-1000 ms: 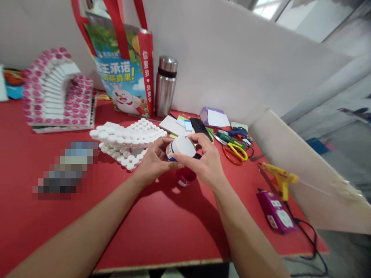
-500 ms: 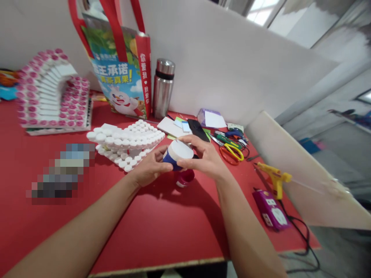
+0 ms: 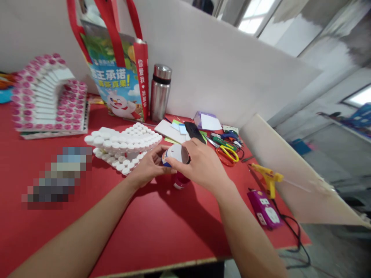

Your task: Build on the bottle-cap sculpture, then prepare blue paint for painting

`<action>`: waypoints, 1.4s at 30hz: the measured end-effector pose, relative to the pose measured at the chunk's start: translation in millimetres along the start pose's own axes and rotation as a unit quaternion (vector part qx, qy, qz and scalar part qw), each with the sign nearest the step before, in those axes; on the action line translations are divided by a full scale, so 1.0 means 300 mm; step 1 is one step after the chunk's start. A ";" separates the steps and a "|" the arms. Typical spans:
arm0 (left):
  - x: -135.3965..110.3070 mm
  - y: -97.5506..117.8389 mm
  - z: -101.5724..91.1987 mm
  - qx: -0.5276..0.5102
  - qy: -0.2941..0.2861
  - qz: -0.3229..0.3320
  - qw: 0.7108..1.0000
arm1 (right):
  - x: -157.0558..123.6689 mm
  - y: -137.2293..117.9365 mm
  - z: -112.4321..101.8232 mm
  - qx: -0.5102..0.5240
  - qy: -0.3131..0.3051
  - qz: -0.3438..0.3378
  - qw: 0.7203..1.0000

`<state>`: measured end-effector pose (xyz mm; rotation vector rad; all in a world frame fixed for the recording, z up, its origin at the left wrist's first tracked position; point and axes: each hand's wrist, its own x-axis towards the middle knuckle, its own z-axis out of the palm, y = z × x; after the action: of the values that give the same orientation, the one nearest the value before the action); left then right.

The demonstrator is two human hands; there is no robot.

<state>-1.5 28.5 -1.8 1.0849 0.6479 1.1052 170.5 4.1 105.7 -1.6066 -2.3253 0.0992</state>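
- the small jar point(image 3: 174, 153) sits lower than it did a second ago: then it was lifted and tilted, with its white face turned well up toward the camera; now it is down just above the red pot point(image 3: 180, 182) and close to the red table point(image 3: 162, 227).
- the right hand point(image 3: 201, 166) has come further over the jar and covers more of its top and right side, so less of the white shows than half a second ago.
- the left hand point(image 3: 148, 168) stays curled on the jar's left side, fingertips touching the blue wall.
- judged from this, the work on the jar is still a two-handed hold and turn; whether the lid is loose or tight cannot be told.
- both hands are closed on the jar, left from the side, right from above and in front, thumb along its near edge.
- the jar looks short and round, with a white top and a dark blue body carrying a pale label strip; only a wedge of it shows between the hands.
- the red pot beneath is mostly hidden by the right hand; only its lower rim shows.
- just left of the hands lies the white cap model point(image 3: 124, 143); the scissors point(image 3: 228, 150) and the yellow glue gun point(image 3: 268, 179) lie to the right, apart from the hands.
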 end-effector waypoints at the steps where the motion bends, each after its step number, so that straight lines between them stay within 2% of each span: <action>1: 0.000 0.000 -0.001 -0.002 -0.003 0.000 1.000 | 0.003 0.004 -0.008 0.003 -0.012 -0.024 1.000; 6: 0.002 -0.009 -0.005 -0.010 -0.006 0.004 1.000 | 0.018 0.048 -0.073 0.091 -0.084 -0.199 0.972; 8: 0.001 -0.007 -0.004 -0.004 0.000 0.004 1.000 | 0.022 0.037 -0.078 0.081 -0.079 -0.180 0.977; 11: -0.001 0.001 0.002 0.007 0.008 -0.010 1.000 | 0.023 0.002 -0.055 0.001 -0.050 -0.035 0.998; 13: -0.001 0.005 0.004 0.003 0.006 -0.016 1.000 | 0.020 -0.010 -0.040 -0.022 -0.059 0.005 0.998; 17: 0.003 -0.004 0.002 -0.028 0.002 -0.005 1.000 | 0.014 0.002 -0.046 0.045 -0.088 -0.119 0.988; 19: 0.004 -0.008 0.003 -0.036 0.001 -0.006 0.999 | 0.017 0.002 -0.049 0.039 -0.081 -0.104 0.990; 22: 0.002 -0.008 0.007 -0.037 0.000 -0.023 0.999 | 0.027 -0.016 -0.035 -0.022 -0.056 0.006 0.998; 23: 0.001 -0.007 0.007 -0.037 -0.001 -0.029 0.999 | 0.031 -0.022 -0.030 -0.032 -0.054 0.019 0.998; 25: 0.001 -0.007 0.006 -0.037 -0.001 -0.031 0.999 | 0.036 -0.027 -0.028 -0.021 -0.061 -0.007 0.998; 29: 0.007 -0.021 -0.006 -0.040 -0.013 -0.025 0.999 | 0.045 -0.007 -0.069 0.045 -0.102 -0.139 0.984; 31: 0.009 -0.028 -0.013 -0.043 -0.022 -0.029 0.998 | 0.052 0.008 -0.101 0.073 -0.120 -0.183 0.973; 34: 0.008 -0.029 -0.017 -0.052 -0.025 -0.038 0.998 | 0.065 0.030 -0.134 0.137 -0.114 -0.195 0.964; 36: 0.006 -0.024 -0.015 -0.065 -0.024 -0.041 0.997 | 0.069 0.046 -0.133 0.222 -0.094 -0.154 0.958; 38: 0.004 -0.017 -0.012 -0.076 -0.021 -0.041 0.996 | 0.064 0.068 -0.110 0.350 -0.062 -0.083 0.931; 39: 0.002 -0.015 -0.011 -0.079 -0.020 -0.041 0.996 | 0.058 0.081 -0.092 0.420 -0.035 -0.049 0.906; 42: -0.002 -0.011 -0.010 -0.076 -0.014 -0.046 0.996 | 0.020 0.128 -0.028 0.591 0.066 0.026 0.803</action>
<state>-2.8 28.8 -6.1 0.9295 0.5762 1.0407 205.6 22.8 106.2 -0.9200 -1.4617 1.1438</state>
